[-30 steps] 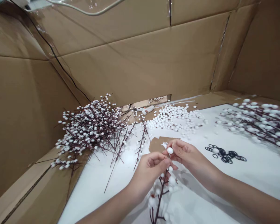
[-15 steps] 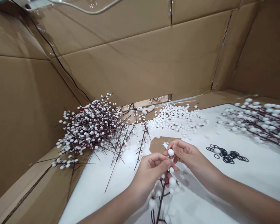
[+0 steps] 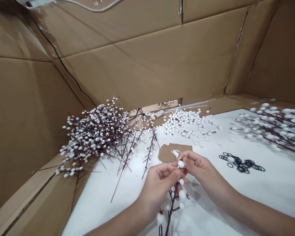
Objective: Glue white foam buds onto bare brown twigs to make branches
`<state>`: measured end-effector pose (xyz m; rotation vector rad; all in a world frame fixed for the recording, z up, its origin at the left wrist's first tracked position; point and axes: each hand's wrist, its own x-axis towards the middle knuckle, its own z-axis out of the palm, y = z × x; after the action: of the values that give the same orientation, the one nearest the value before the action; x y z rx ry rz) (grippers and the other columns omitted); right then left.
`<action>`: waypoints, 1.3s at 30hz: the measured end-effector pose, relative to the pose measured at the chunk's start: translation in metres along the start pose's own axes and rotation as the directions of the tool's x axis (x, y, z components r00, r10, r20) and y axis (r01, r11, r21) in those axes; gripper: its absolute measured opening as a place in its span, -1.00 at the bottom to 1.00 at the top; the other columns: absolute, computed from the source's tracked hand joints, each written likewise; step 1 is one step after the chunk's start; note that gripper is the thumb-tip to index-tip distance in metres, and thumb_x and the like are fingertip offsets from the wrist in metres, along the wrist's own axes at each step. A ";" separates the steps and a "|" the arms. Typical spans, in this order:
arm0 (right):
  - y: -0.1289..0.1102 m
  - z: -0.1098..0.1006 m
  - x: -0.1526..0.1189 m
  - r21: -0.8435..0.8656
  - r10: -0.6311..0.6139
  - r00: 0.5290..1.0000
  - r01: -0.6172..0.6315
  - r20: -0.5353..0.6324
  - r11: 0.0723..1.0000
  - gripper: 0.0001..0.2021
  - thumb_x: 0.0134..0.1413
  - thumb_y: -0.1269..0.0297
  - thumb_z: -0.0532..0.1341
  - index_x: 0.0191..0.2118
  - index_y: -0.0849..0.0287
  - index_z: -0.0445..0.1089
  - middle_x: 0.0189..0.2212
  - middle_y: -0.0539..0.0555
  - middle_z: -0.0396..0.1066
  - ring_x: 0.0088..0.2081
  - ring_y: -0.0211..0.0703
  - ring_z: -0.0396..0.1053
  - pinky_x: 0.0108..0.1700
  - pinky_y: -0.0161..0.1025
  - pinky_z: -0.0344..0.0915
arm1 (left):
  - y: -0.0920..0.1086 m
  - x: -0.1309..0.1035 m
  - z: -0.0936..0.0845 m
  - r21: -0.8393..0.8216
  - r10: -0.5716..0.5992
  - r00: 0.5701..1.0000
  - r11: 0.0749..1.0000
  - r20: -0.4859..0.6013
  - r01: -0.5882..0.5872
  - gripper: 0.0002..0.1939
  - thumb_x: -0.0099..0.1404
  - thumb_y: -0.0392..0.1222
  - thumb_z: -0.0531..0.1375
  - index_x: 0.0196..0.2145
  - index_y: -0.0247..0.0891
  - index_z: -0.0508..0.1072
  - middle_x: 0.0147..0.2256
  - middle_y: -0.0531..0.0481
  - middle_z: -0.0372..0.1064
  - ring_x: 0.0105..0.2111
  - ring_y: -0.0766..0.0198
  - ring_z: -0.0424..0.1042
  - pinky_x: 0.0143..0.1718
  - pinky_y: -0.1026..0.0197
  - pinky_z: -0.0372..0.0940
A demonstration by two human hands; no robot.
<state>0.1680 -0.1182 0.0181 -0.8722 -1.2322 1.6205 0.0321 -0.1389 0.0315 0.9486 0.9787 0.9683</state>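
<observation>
Low in the head view, a brown artificial berry branch (image 3: 170, 213) with white berries runs up into my left hand (image 3: 159, 183). That hand's thumb and fingers are closed on the branch near its upper end. My right hand (image 3: 196, 165) pinches a white berry (image 3: 181, 164) at the branch tip, close to the left fingertips. The fingers hide where berry and stem meet. Just behind the hands lies a torn piece of cardboard (image 3: 166, 153) with a white smear on it.
A heap of berry branches (image 3: 95, 134) stands at the left, with bare stems (image 3: 149, 150) beside it. Loose white berries (image 3: 186, 123) and a glue gun (image 3: 154, 114) lie at the back. Black rings (image 3: 242, 163) and more berry branches (image 3: 280, 126) are at the right. Cardboard walls (image 3: 147, 65) enclose the table.
Both hands keep their grip, with the berry and branch tip slightly lower in view. The right fingers have shifted a little around the berry.
</observation>
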 end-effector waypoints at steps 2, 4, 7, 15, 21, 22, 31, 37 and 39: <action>0.002 0.001 0.000 0.032 0.008 1.000 -0.008 -0.007 0.999 -0.69 0.02 -0.06 0.13 -0.41 0.12 0.25 -0.69 -0.12 0.19 -0.62 -0.27 0.24 -0.50 -0.29 0.15 | -0.001 -0.001 -0.001 -0.008 0.001 1.000 1.000 0.001 -0.001 -0.77 0.04 -0.14 0.28 -0.57 -0.39 0.42 -0.54 -0.04 0.43 -0.70 0.45 0.29 -0.67 0.40 0.18; 0.005 0.002 -0.001 0.058 0.011 1.000 -0.010 -0.016 0.998 -0.69 0.03 -0.05 0.13 -0.41 0.12 0.25 -0.69 -0.12 0.21 -0.62 -0.26 0.25 -0.51 -0.28 0.16 | -0.003 -0.001 -0.002 -0.009 0.013 1.000 1.000 0.009 -0.013 -0.77 0.05 -0.14 0.27 -0.57 -0.38 0.42 -0.55 -0.03 0.42 -0.70 0.43 0.29 -0.68 0.39 0.18; 0.007 0.003 -0.001 0.074 0.003 1.000 -0.003 -0.010 0.997 -0.70 0.04 -0.03 0.12 -0.42 0.13 0.25 -0.69 -0.11 0.21 -0.63 -0.27 0.25 -0.51 -0.29 0.18 | -0.004 -0.002 -0.002 -0.006 0.039 0.999 0.999 0.015 -0.039 -0.76 0.06 -0.13 0.26 -0.58 -0.38 0.41 -0.54 -0.05 0.43 -0.68 0.43 0.30 -0.67 0.39 0.19; 0.004 0.002 -0.002 0.052 0.027 0.999 -0.026 -0.032 0.998 -0.70 -0.03 -0.03 0.17 -0.43 0.13 0.27 -0.72 -0.11 0.19 -0.63 -0.25 0.25 -0.57 -0.30 0.19 | -0.001 -0.001 -0.001 0.008 0.020 1.000 1.000 -0.003 -0.020 -0.75 0.01 -0.09 0.29 -0.57 -0.38 0.43 -0.52 -0.04 0.41 -0.68 0.44 0.29 -0.64 0.38 0.18; 0.004 0.003 -0.001 0.116 0.045 0.997 -0.037 -0.064 0.993 -0.72 -0.02 0.01 0.19 -0.45 0.14 0.28 -0.69 -0.10 0.17 -0.64 -0.31 0.17 -0.61 -0.35 0.12 | -0.002 0.000 -0.001 -0.005 -0.062 0.998 0.998 0.004 0.062 -0.71 0.02 -0.03 0.27 -0.48 -0.37 0.44 -0.44 -0.05 0.41 -0.63 0.43 0.29 -0.57 0.34 0.22; 0.003 0.003 0.000 0.127 0.043 0.997 -0.034 -0.070 0.991 -0.72 -0.02 0.01 0.19 -0.45 0.14 0.27 -0.68 -0.10 0.17 -0.64 -0.31 0.16 -0.61 -0.34 0.12 | -0.002 0.001 -0.001 -0.027 -0.085 0.996 0.996 0.015 0.086 -0.70 0.01 -0.02 0.27 -0.46 -0.36 0.44 -0.41 -0.05 0.40 -0.62 0.42 0.30 -0.55 0.33 0.24; -0.001 -0.001 0.001 0.063 0.069 0.993 -0.063 -0.100 0.996 -0.72 -0.06 0.00 0.22 -0.45 0.12 0.29 -0.69 -0.09 0.22 -0.62 -0.27 0.21 -0.59 -0.33 0.16 | -0.004 0.001 -0.001 -0.078 -0.115 0.987 0.989 0.114 0.125 -0.71 0.04 -0.03 0.25 -0.50 -0.33 0.33 -0.48 0.01 0.35 -0.64 0.42 0.30 -0.59 0.33 0.24; -0.003 0.002 0.002 0.118 0.071 0.995 -0.063 -0.063 0.991 -0.68 -0.11 -0.03 0.24 -0.47 0.15 0.28 -0.58 -0.04 0.31 -0.61 -0.29 0.22 -0.56 -0.31 0.19 | -0.006 0.001 0.001 -0.097 -0.092 0.995 0.991 0.043 0.096 -0.66 0.00 0.01 0.28 -0.50 -0.33 0.32 -0.51 0.05 0.35 -0.67 0.45 0.30 -0.63 0.37 0.19; -0.002 0.002 0.002 0.133 0.081 0.995 -0.073 -0.053 0.988 -0.68 -0.11 -0.02 0.24 -0.47 0.15 0.28 -0.53 -0.01 0.33 -0.59 -0.27 0.24 -0.55 -0.29 0.21 | -0.008 0.002 0.001 -0.082 -0.095 0.995 0.992 0.025 0.097 -0.65 -0.01 0.02 0.28 -0.50 -0.33 0.31 -0.55 0.07 0.34 -0.68 0.45 0.29 -0.65 0.38 0.16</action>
<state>0.1660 -0.1163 0.0205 -0.8872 -1.0501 1.7047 0.0348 -0.1394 0.0241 0.8329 0.9506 0.9097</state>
